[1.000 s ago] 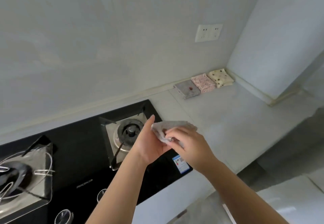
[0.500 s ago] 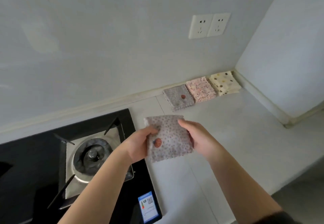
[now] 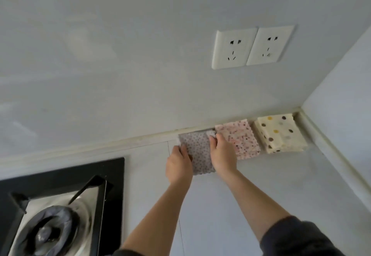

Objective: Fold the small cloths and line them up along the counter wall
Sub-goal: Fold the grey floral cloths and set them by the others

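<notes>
Both bare forearms reached forward over the pale grey stone counter (image 3: 281, 185) toward the white back wall (image 3: 120, 75), to the right of the black glass gas hob (image 3: 115, 185). The left hand (image 3: 178, 164) curled its fingers round the left edge of a folded grey dotted cloth (image 3: 198, 151), and the right hand (image 3: 223, 156) pinched its far right corner. The cloth lay at the wall's foot, just beside a folded pink speckled cloth (image 3: 241, 141). A folded cream polka-dot cloth (image 3: 279, 133) sat in the corner.

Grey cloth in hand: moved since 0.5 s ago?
Yes. The grey cloth went from near the stove back to the wall, now beside the pink cloth.
</notes>
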`<state>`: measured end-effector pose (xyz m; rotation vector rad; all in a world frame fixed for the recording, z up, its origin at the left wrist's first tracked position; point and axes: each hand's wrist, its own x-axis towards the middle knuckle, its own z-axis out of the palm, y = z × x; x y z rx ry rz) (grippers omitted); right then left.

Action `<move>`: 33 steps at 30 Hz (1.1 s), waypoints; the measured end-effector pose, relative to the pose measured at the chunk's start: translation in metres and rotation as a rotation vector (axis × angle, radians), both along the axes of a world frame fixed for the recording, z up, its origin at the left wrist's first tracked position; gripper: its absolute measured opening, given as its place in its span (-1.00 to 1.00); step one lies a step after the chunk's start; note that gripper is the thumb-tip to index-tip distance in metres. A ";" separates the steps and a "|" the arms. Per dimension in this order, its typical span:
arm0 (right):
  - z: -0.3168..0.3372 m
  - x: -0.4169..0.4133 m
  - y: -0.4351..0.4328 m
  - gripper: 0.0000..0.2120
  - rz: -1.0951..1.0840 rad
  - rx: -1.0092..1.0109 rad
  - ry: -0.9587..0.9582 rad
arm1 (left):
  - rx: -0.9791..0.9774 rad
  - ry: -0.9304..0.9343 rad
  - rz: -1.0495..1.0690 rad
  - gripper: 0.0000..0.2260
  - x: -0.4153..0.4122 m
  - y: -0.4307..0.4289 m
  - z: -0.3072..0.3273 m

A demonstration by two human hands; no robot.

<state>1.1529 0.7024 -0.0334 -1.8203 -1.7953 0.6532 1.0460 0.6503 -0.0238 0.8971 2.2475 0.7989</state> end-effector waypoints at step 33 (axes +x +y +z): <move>-0.054 0.010 0.023 -0.44 0.572 0.170 -0.733 | -0.104 0.680 -0.732 -0.50 -0.023 0.017 -0.065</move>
